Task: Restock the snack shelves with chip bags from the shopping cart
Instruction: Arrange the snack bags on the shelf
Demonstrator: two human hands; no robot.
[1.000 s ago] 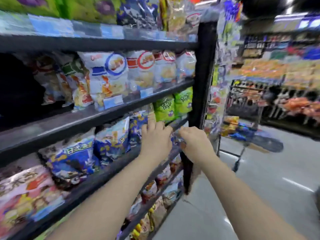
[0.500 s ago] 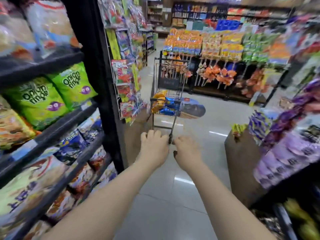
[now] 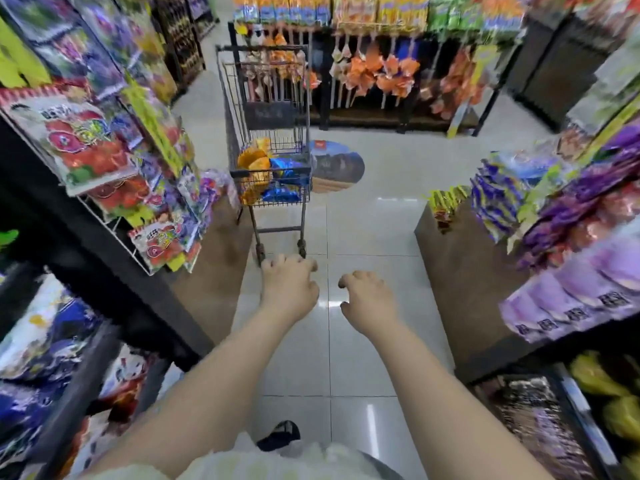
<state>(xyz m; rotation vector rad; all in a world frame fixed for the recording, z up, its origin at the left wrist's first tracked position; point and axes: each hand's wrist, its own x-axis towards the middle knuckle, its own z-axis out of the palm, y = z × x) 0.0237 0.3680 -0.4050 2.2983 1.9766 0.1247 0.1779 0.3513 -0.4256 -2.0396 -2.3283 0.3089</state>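
Pale glossy tile floor (image 3: pixel 363 341) runs down the aisle between two banks of snack shelving. The left shelves (image 3: pixel 138 292) hold blue and white bags low down, and the right shelves (image 3: pixel 460 278) hold mostly purple ones. Ahead, in the middle of the aisle, stands the wire shopping cart (image 3: pixel 270 172), its handle turned toward the person. The chip bags lie in its basket: orange bags (image 3: pixel 254 164) on the left, blue bags (image 3: pixel 280 194) beside and below them. Nearest the camera, the left hand (image 3: pixel 289 289) and the right hand (image 3: pixel 367 299) stretch forward side by side. Both are empty, with fingers loosely curled and pinching nothing, and both are clear of the cart. The step looks like an approach to the cart to fetch a bag. The next move calls for closing the gap, reaching over the rim, taking one bag gently enough not to crush it, and turning to a shelf.
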